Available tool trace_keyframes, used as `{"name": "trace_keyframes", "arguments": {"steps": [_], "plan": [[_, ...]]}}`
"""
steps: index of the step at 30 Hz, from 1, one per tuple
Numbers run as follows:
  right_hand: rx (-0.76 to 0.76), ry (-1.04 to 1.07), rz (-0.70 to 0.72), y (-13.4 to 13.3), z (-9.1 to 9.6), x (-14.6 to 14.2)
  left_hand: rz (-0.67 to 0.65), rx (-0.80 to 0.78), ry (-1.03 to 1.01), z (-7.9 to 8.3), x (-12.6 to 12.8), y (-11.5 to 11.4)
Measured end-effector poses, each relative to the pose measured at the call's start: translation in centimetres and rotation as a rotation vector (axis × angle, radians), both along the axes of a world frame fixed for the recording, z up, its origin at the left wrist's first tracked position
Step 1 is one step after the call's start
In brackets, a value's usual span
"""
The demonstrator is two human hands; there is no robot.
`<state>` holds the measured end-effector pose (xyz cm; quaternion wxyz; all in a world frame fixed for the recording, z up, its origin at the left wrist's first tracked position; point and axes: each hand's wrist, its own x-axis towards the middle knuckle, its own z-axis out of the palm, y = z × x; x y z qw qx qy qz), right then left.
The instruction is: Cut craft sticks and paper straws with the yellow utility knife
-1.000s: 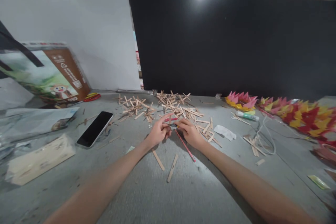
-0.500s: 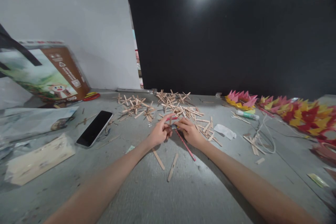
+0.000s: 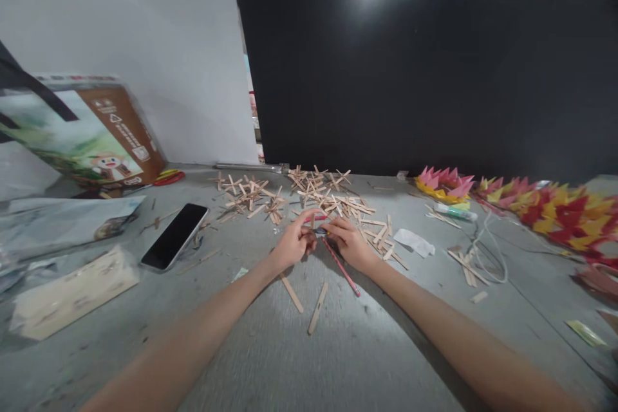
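My left hand (image 3: 293, 244) is closed, pinching a wooden craft stick (image 3: 312, 223) that points up between its fingers. My right hand (image 3: 348, 243) is closed on a small dark tool (image 3: 320, 230) with a bit of yellow by the fingertips; its exact kind is too small to make out. The tool's tip meets or nearly meets the stick. Below the hands lies a red-and-white pencil (image 3: 344, 270), slanting toward me. Two loose craft sticks, a left one (image 3: 291, 293) and a right one (image 3: 317, 309), rest on the table nearer to me.
Behind the hands spreads a pile of craft sticks (image 3: 313, 188). A phone (image 3: 175, 237), scissors (image 3: 168, 177) and a printed bag (image 3: 116, 135) are at left. At right lie a crumpled tissue (image 3: 414, 241), a glue stick (image 3: 454, 211), a white cable (image 3: 505, 264) and colourful paper crowns (image 3: 560, 212).
The small dark tool has turned slightly at my right fingertips. Both hands stay almost in the same place, and nothing else has moved.
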<state>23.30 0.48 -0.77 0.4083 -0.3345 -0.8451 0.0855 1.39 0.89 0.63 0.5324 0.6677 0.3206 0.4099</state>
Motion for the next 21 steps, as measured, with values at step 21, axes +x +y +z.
{"name": "trace_keyframes", "arguments": {"steps": [21], "plan": [[0.000, -0.020, -0.002, -0.21, 0.23, -0.16, 0.020, 0.020, 0.086, 0.63, 0.15, -0.39]]}}
